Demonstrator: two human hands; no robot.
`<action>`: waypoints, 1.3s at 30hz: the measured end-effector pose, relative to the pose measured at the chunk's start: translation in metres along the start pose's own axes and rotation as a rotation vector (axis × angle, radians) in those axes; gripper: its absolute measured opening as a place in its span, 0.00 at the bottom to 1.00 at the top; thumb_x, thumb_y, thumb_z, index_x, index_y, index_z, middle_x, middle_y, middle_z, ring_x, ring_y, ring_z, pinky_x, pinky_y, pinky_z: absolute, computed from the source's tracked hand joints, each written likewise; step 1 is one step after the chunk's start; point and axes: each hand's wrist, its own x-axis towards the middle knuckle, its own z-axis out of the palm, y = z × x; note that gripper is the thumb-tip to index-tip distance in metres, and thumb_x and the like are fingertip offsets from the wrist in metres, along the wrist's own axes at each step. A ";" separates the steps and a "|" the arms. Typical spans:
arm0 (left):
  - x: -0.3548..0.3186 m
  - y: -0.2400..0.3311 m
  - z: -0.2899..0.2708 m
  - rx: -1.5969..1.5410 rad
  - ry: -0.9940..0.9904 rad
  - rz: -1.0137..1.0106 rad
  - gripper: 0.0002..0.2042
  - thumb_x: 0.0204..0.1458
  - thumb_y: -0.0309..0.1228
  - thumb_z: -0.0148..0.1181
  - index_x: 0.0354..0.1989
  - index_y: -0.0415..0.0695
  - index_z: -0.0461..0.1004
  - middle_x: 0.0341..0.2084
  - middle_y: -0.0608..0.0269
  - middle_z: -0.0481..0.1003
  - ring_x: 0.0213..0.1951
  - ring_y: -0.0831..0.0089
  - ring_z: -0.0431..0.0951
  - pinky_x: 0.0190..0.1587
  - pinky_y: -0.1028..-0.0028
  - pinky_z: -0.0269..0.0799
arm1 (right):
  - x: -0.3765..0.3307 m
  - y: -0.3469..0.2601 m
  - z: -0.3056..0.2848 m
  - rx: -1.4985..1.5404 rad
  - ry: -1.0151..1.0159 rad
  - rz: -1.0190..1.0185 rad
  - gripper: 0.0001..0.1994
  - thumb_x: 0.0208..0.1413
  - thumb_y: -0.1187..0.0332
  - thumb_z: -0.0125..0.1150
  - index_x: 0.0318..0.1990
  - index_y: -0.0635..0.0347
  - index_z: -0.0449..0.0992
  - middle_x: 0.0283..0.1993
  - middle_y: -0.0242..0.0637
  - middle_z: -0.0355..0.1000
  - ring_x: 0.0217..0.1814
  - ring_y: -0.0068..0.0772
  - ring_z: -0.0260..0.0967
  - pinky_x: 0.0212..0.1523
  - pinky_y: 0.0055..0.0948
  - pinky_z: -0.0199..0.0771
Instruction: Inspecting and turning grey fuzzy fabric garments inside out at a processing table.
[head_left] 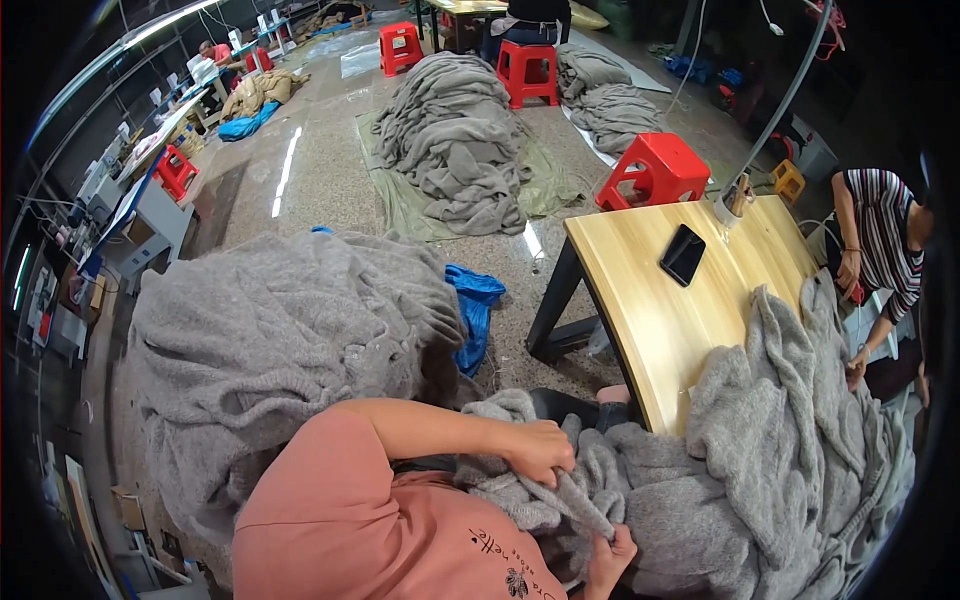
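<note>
A grey knitted garment [505, 490] lies bunched over my lap. My left hand [540, 452] is closed around a fold of it, knuckles up. Lower and to the right, my right hand [610, 560] pinches the same garment, with a narrow strip stretched between the two hands. Which part of the garment this strip is, I cannot tell. More grey knits [760, 450] are heaped against my right side and spread over the table's near right corner. Their folds run together, so single pieces are hard to make out.
A large grey knit heap [290, 330] stands at my left, with blue sheeting [473, 310] beside it. The wooden table [650, 310] carries a black phone [683, 255]. Beyond it are red stools [655, 170] and another knit pile [450, 140]. A person in stripes [880, 230] works at right.
</note>
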 end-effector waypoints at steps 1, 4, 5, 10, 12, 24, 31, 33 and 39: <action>-0.001 -0.008 0.003 -0.002 -0.003 0.001 0.10 0.36 0.34 0.61 0.19 0.41 0.68 0.15 0.51 0.69 0.24 0.51 0.71 0.27 0.59 0.62 | -0.003 0.009 0.002 0.060 0.028 0.033 0.05 0.35 0.82 0.53 0.25 0.69 0.69 0.18 0.28 0.63 0.21 0.16 0.56 0.23 0.20 0.60; -0.004 -0.028 0.017 0.028 -0.050 -0.080 0.09 0.35 0.33 0.62 0.22 0.42 0.72 0.18 0.53 0.71 0.26 0.54 0.72 0.29 0.61 0.61 | 0.002 0.037 0.010 0.134 0.047 0.121 0.05 0.34 0.82 0.52 0.24 0.71 0.69 0.18 0.27 0.63 0.22 0.16 0.56 0.25 0.19 0.60; -0.003 -0.036 0.022 0.056 -0.039 -0.136 0.09 0.35 0.32 0.62 0.25 0.42 0.73 0.19 0.54 0.72 0.27 0.55 0.72 0.29 0.62 0.62 | 0.005 0.045 0.011 0.151 0.054 0.176 0.06 0.33 0.83 0.52 0.24 0.71 0.69 0.18 0.27 0.64 0.23 0.16 0.57 0.26 0.19 0.60; 0.002 -0.038 0.025 -0.506 0.102 -0.148 0.12 0.37 0.30 0.60 0.33 0.42 0.73 0.20 0.56 0.73 0.26 0.58 0.73 0.27 0.67 0.64 | 0.004 0.032 0.005 -0.241 -0.011 0.084 0.18 0.33 0.80 0.57 0.38 0.70 0.68 0.31 0.41 0.68 0.33 0.33 0.65 0.36 0.27 0.65; 0.010 -0.024 0.033 -0.464 0.113 -0.091 0.12 0.37 0.30 0.61 0.32 0.41 0.73 0.20 0.55 0.73 0.25 0.59 0.72 0.26 0.68 0.64 | -0.005 -0.011 0.005 -0.661 -0.006 -0.061 0.24 0.33 0.79 0.60 0.44 0.69 0.66 0.36 0.46 0.68 0.39 0.41 0.66 0.41 0.31 0.65; 0.016 -0.002 0.028 -0.752 0.087 -0.103 0.08 0.37 0.22 0.61 0.28 0.39 0.73 0.19 0.65 0.72 0.22 0.81 0.69 0.24 0.78 0.65 | 0.023 -0.031 0.036 0.101 -0.167 -0.080 0.07 0.42 0.74 0.54 0.30 0.67 0.71 0.27 0.36 0.68 0.28 0.22 0.63 0.27 0.20 0.62; 0.025 0.011 0.026 -0.965 0.178 -0.405 0.11 0.37 0.17 0.59 0.31 0.39 0.69 0.19 0.71 0.69 0.25 0.88 0.67 0.26 0.84 0.62 | 0.035 -0.031 0.045 0.388 -0.224 0.036 0.10 0.44 0.76 0.57 0.37 0.66 0.70 0.25 0.31 0.68 0.26 0.18 0.62 0.25 0.16 0.60; 0.026 0.011 0.029 -0.738 0.203 -0.398 0.08 0.39 0.17 0.58 0.28 0.39 0.70 0.19 0.72 0.69 0.24 0.88 0.66 0.25 0.84 0.62 | 0.036 -0.026 0.048 0.417 -0.086 0.037 0.05 0.47 0.77 0.55 0.32 0.65 0.71 0.19 0.27 0.65 0.21 0.14 0.57 0.21 0.17 0.57; 0.019 0.010 0.045 -0.814 0.122 -0.324 0.02 0.41 0.18 0.56 0.22 0.38 0.71 0.16 0.73 0.68 0.22 0.90 0.63 0.22 0.84 0.60 | 0.029 -0.036 0.055 0.224 -0.010 -0.109 0.01 0.47 0.79 0.53 0.28 0.66 0.69 0.18 0.30 0.63 0.21 0.14 0.57 0.20 0.19 0.58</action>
